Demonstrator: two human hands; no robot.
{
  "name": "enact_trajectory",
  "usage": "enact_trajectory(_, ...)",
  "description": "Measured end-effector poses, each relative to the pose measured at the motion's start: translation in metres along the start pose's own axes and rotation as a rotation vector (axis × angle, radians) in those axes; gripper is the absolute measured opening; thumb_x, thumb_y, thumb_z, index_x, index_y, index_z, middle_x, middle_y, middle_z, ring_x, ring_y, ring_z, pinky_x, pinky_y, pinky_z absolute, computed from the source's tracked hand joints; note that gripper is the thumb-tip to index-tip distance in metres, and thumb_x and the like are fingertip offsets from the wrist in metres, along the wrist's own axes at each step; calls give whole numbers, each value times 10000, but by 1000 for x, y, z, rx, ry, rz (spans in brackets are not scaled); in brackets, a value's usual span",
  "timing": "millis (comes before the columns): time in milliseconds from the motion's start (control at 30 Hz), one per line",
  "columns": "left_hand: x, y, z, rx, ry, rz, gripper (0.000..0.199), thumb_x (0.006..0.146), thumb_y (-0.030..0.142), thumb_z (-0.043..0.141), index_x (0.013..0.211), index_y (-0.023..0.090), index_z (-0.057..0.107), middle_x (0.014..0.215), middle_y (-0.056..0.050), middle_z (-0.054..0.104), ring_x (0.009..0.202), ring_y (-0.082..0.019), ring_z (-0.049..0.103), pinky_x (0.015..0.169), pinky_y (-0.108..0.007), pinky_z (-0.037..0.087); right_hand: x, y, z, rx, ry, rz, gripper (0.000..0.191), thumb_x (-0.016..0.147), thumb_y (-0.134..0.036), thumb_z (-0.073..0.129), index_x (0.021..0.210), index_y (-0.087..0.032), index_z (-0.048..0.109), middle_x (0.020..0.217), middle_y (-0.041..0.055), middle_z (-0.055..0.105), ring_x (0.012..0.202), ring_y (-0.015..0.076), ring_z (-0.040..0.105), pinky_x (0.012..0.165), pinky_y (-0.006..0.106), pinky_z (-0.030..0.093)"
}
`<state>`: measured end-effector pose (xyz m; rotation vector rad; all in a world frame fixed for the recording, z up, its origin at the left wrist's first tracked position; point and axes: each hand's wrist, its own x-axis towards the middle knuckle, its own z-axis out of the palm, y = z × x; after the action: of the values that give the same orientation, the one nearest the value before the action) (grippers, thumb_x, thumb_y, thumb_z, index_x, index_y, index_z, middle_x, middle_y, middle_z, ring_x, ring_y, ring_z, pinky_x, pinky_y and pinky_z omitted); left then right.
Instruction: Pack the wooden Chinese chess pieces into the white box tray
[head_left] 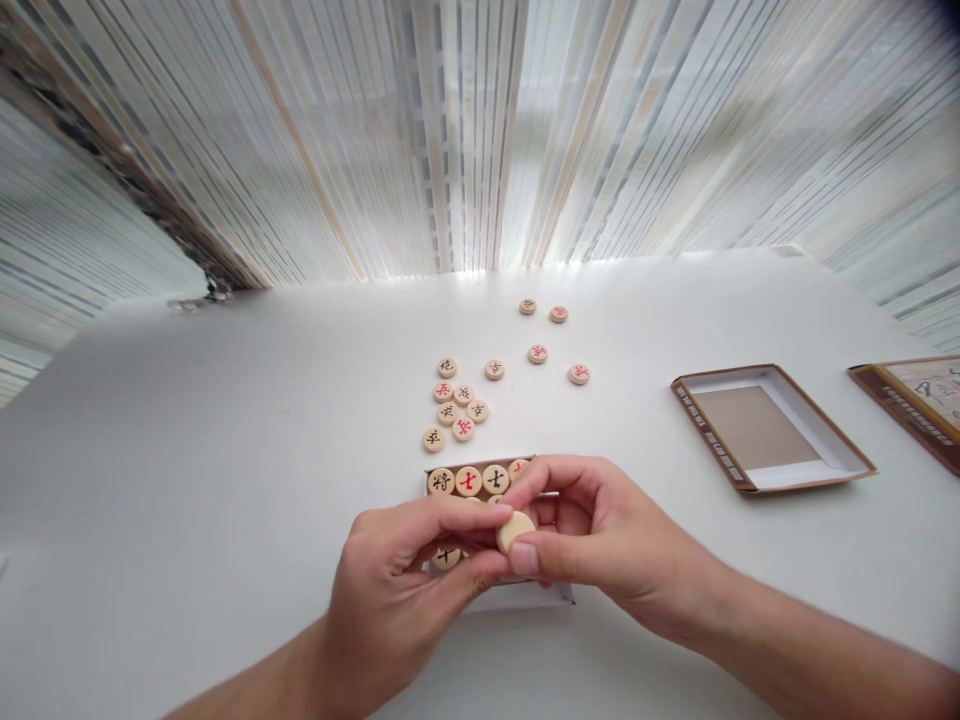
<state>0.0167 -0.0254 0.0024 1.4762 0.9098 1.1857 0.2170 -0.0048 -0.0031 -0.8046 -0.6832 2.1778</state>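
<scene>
Between the fingertips of both hands is a xiangqi piece (516,531), its blank pale wooden face turned up toward me. My left hand (409,565) pinches it from the left, and my right hand (611,525) grips it from the right. Just below and behind the hands stands an open box (525,598) holding rows of pieces. In its far row a black-marked piece (441,482) and a red-marked piece (469,481) show their characters. My hands hide much of the box's inside.
Beyond the box, loose pieces (463,429) lie in a cluster, with others (538,354) scattered farther back. To the right sits an open box lid or tray (776,420), and a printed box part (919,410) at the frame edge. Striped blinds (480,130) hang behind the white table (225,450).
</scene>
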Motion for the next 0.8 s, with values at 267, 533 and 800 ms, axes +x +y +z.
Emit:
enact_trajectory(267, -2, -3, 0, 61, -87, 69, 407, 877, -19, 831, 1160, 271, 796, 982, 40, 885, 874, -131, 852, 845, -169, 673, 0, -1, 1, -117, -1, -73, 214, 741, -192, 1005, 854, -141, 830, 711, 13, 766, 622, 81, 659, 595, 164, 534)
enact_trajectory(533, 1, -2, 1, 7, -34, 30, 344, 862, -15, 842, 1094, 235, 798, 925, 25, 867, 830, -138, 844, 812, -192, 683, 0, 0, -4, -166, -14, -139, 169, 871, -310, 922, 966, -179, 871, 823, 30, 770, 677, 90, 668, 648, 194, 562)
enact_trajectory(800, 0, -1, 1, 77, -57, 83, 348, 877, -12, 833, 1115, 240, 798, 951, 28, 881, 869, -111, 842, 842, -136, 647, -2, 0, 3, -88, -19, -77, 246, 720, -172, 1013, 883, -160, 829, 786, 13, 770, 672, 90, 676, 641, 181, 568)
